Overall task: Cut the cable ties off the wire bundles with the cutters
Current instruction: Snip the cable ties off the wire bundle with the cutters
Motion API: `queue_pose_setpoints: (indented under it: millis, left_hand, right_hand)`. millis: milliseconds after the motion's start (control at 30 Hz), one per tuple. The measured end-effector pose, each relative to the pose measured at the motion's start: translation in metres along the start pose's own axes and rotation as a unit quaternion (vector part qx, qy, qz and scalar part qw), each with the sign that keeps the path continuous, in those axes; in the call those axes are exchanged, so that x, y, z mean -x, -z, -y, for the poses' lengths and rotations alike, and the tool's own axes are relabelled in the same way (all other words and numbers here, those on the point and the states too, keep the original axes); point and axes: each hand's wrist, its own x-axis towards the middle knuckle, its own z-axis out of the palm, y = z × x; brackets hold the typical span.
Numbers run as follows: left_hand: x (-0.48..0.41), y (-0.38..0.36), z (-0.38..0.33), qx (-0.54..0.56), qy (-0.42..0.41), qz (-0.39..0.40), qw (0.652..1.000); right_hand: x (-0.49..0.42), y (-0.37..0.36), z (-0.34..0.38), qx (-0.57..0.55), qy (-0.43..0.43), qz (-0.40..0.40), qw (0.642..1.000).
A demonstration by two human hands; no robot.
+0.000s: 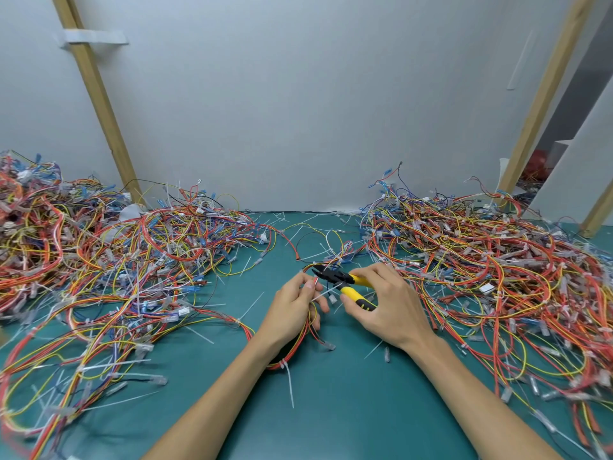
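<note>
My left hand (295, 307) grips a bundle of red, orange and yellow wires (300, 343) at the middle of the green mat. A white cable tie (289, 380) still circles that bundle lower down, its tail pointing toward me. My right hand (381, 303) holds the cutters (345, 283) by their yellow handles. The black jaws point left and sit just above my left fingers, at the bundle's upper end. Whether the jaws touch a tie there is too small to tell.
Large heaps of tangled coloured wires lie on the left (99, 260) and on the right (497, 267) of the green mat (348, 410). Cut white tie pieces (298, 217) litter the mat near the back wall. Wooden posts (96, 104) lean against the grey wall.
</note>
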Motion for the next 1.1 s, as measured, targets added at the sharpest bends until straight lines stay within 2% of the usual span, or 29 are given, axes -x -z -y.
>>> queue_pose_setpoints:
  millis: [667,867,1100]
  left_hand:
    - [0.0001,0.0007,0.0012,0.003,0.003,0.0,1.0]
    - [-0.0002,0.0012,0.0003,0.007,0.001,0.002,1.0]
    - [-0.0015,0.0025,0.0028,0.007,0.002,0.011,1.0]
  right_hand:
    - [-0.0009,0.0041,0.003,0.004,0.02,-0.029,0.999]
    - [-0.0019,0.0075,0.004,0.004,0.016,-0.005,1.0]
    - [-0.0029,0.0036,0.0008,-0.02,-0.033,0.07,0.997]
